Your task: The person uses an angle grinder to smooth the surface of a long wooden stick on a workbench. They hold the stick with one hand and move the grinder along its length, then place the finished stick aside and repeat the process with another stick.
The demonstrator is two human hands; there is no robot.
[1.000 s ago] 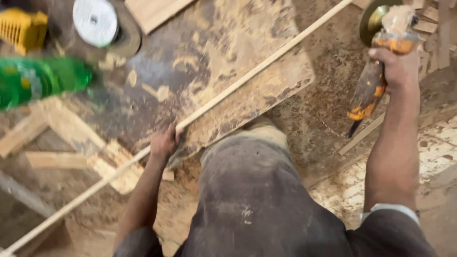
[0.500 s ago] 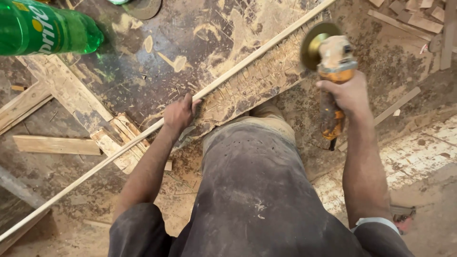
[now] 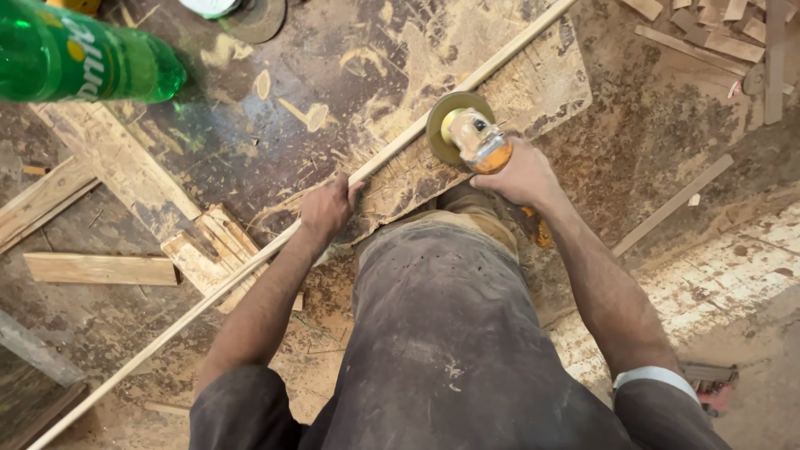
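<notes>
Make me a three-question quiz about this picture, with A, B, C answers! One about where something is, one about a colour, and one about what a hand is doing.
1. Where does the plastic bottle lie?
A. top left corner
B. bottom right corner
C. on the knee

2. What colour is the bottle?
A. red
B. green
C. white

3. What is the left hand doing?
A. hanging free in the air
B. holding the bottle
C. pressing on the long wooden strip

Answers:
1 A, it lies on its side at the upper left edge.
2 B, its plastic is clear green.
3 C, its fingers rest on the strip beside the board, while the right hand grips the angle grinder.
</notes>
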